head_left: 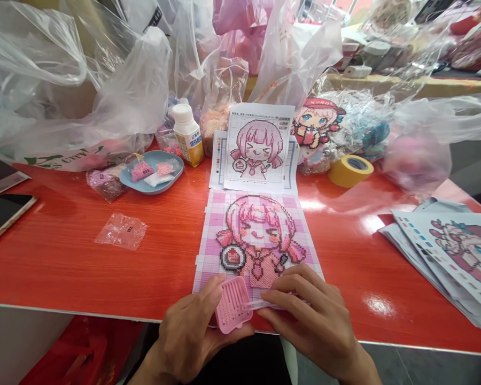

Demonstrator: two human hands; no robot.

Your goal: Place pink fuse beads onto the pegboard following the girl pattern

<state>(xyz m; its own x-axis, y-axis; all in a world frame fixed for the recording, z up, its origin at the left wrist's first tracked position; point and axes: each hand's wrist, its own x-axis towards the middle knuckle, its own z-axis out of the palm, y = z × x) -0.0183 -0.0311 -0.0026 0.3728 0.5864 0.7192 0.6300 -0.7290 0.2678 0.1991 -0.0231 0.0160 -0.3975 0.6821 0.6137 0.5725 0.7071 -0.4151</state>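
Note:
My left hand [192, 326] is closed round a small pink ridged bead tray [233, 305], tilted at the table's front edge, with small beads in its grooves. In my right hand [308, 310] the fingers pinch a thin translucent pinkish tool [260, 304]; its tip reaches into the tray, and I cannot tell its exact kind. Just beyond both hands lies a fuse bead picture [260, 235] of a pink-haired figure on a purple-and-white gridded pegboard [212, 219]. A printed pattern sheet [258, 147] of the same figure leans behind the board.
A blue dish [176, 174] holds several bead bags, near an empty plastic bag [122, 231] and a white-capped bottle [187, 133]. At right are yellow tape [350, 170] and stacked sheets [452, 256]. A phone [4, 216] lies far left; plastic bags [136, 80] crowd the back.

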